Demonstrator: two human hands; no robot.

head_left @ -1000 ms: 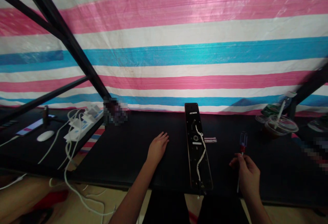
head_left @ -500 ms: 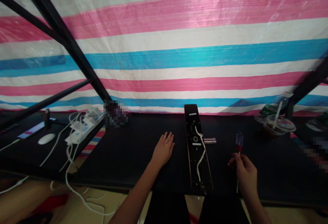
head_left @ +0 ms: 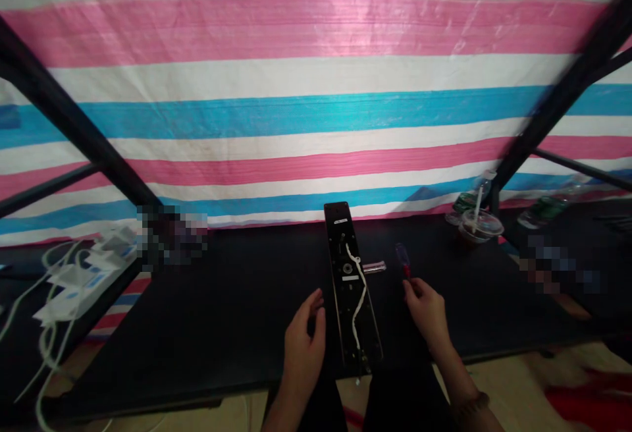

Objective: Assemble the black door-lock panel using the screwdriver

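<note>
A long black panel (head_left: pixel 338 300), like the back of a door lock, lies lengthwise on the black table. A white cable (head_left: pixel 363 287) runs down its face to its near end, and a shiny lever handle (head_left: pixel 374 267) sticks out to its right. My left hand (head_left: pixel 305 336) is just left of the panel, thumb and fingers apart, holding nothing. To the right of the panel, my right hand (head_left: pixel 427 310) grips a screwdriver (head_left: pixel 402 255) with a clear purplish handle and red collar. The handle points away from me; the shaft is hidden by the hand.
On the right stand a lidded plastic cup (head_left: pixel 481 224) with a straw and clear bottles with green labels, one of them a bottle (head_left: pixel 543 208) lying on its side. A white power strip (head_left: pixel 89 287) with cables sits at left. Black frame bars (head_left: pixel 99 135) rise at both sides.
The view has turned right. My left hand has gone from lying flat on the table to a half-curled pose nearer the panel's near end. The right hand and screwdriver have moved closer to the panel.
</note>
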